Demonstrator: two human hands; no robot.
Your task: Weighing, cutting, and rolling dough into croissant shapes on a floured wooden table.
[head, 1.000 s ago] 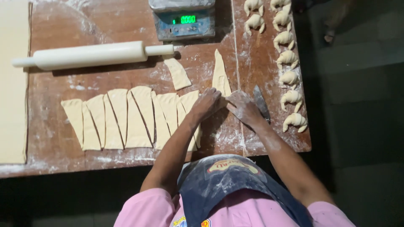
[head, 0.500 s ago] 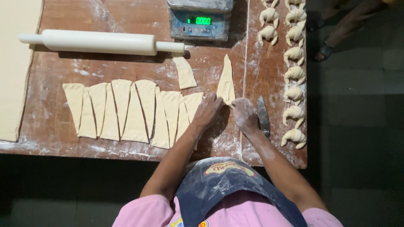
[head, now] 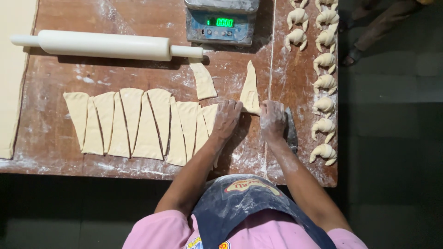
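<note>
A pale dough triangle (head: 250, 85) lies on the floured wooden table (head: 55, 133), its tip pointing away from me. My left hand (head: 227, 117) and my right hand (head: 272, 119), both dusted with flour, press with their fingertips on its wide near edge. Left of my hands runs a row of several cut dough triangles (head: 138, 122), overlapping one another. One more small dough piece (head: 203, 80) sits apart beyond the row.
A white rolling pin (head: 104, 45) lies across the far side of the table. A digital scale (head: 221, 20) stands behind it. Several shaped croissants (head: 323, 83) line the right edge. A metal scraper (head: 291, 131) rests by my right hand. A dough sheet (head: 11, 69) lies far left.
Both hands have slid forward from the row's right end onto the wide edge of the single triangle. The view has shifted down the table.
</note>
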